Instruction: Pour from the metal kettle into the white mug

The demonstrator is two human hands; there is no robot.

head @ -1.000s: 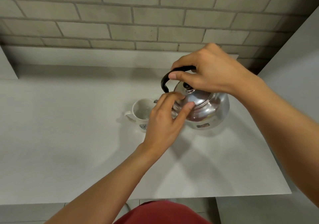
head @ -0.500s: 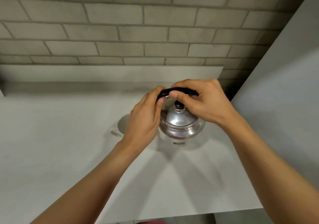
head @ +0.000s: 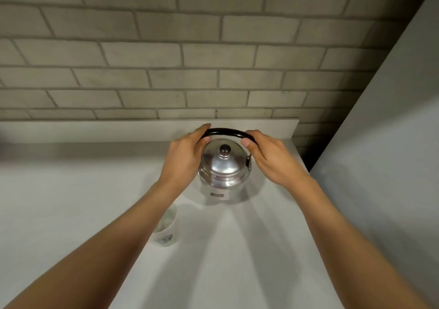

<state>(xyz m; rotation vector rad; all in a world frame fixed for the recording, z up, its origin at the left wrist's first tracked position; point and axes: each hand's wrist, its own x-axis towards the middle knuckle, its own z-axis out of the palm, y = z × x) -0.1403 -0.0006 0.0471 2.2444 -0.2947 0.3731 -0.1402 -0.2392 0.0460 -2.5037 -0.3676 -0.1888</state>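
The metal kettle [head: 222, 173] stands upright on the white counter [head: 71, 208], lid on, black knob on top. Its black arched handle runs above the lid. My left hand [head: 184, 156] holds the handle's left end and my right hand [head: 268, 159] holds its right end. The white mug [head: 166, 230] sits nearer to me, to the kettle's front left; my left forearm hides most of it. Only part of its rim and a printed mark on its side show.
A grey brick wall [head: 213, 59] rises behind a low white ledge [head: 118, 129] at the counter's back. A plain grey panel [head: 384, 166] closes the right side, just right of the kettle. The counter's right edge ends near that panel.
The kettle went from tilted beside the mug to standing upright farther back on the counter. My left hand moved from the lid to the handle's left end. The mug now lies nearer to me.
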